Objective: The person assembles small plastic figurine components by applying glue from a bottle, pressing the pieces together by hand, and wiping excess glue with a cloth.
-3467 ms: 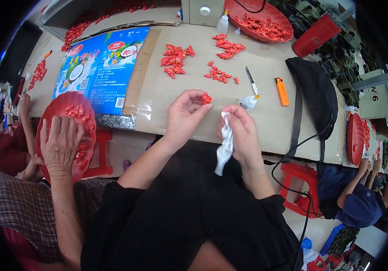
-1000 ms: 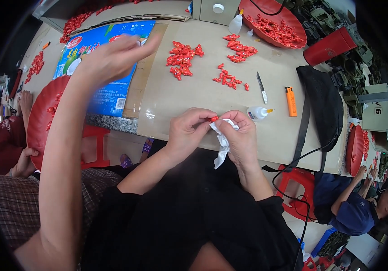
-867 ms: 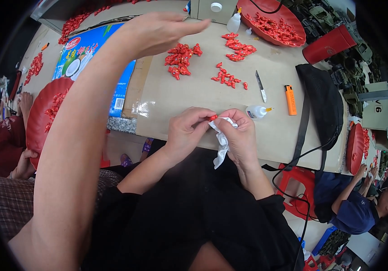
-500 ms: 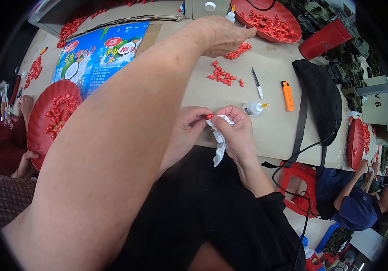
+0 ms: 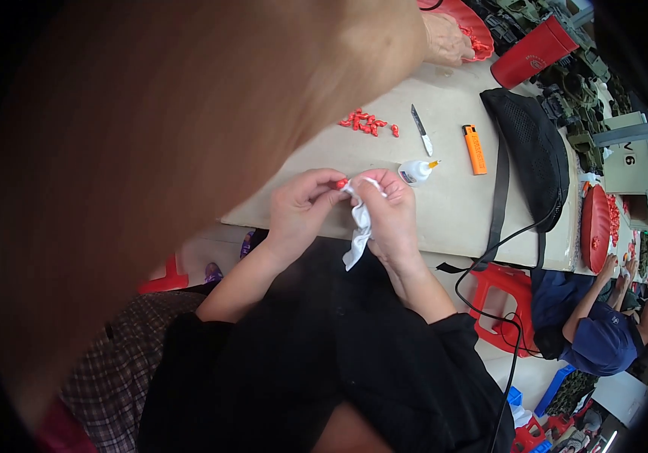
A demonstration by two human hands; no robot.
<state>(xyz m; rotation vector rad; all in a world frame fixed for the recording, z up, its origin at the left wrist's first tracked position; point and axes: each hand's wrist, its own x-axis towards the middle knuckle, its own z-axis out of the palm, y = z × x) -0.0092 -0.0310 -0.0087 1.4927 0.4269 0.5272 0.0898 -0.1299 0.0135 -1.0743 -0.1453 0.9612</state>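
At the near table edge, my left hand point(image 5: 298, 208) pinches a small glossy red piece point(image 5: 341, 183) between thumb and fingertips. Its exact kind is too small to tell. My right hand point(image 5: 390, 215) is closed on a crumpled white cloth point(image 5: 361, 219), whose upper end touches the red piece while its tail hangs down. Just beyond my right hand lies a small white glue bottle point(image 5: 414, 173) with a yellow tip. Farther off are a knife point(image 5: 421, 130) with a pale handle, a loose group of red pieces point(image 5: 367, 122) and an orange lighter point(image 5: 474, 149).
Another person's arm point(image 5: 210, 98) crosses the whole left side, hiding much of the table; that person's hand point(image 5: 448, 41) is in a red tray point(image 5: 482, 23). A red cup point(image 5: 533, 59) and black bag point(image 5: 533, 162) with strap and cable lie at right.
The other person's arm has swung closer over the left side, and its hand has gone into the far red tray. My hands keep hold of the red piece and cloth.
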